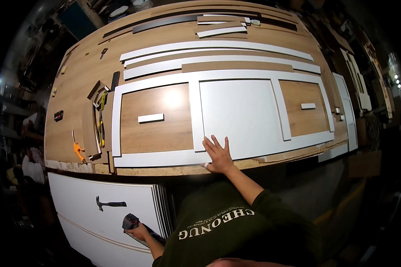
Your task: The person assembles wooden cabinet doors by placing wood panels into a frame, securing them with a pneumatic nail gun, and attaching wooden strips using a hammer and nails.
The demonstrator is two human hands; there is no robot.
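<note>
White frame (197,115), long axis left-right

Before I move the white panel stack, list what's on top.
A hammer lies on the stack. The power tool in the left hand hides some surface; lower panels are mostly covered.

Hammer (113,204) and stacked panels (75,189) mark a woodworking workshop.
</note>
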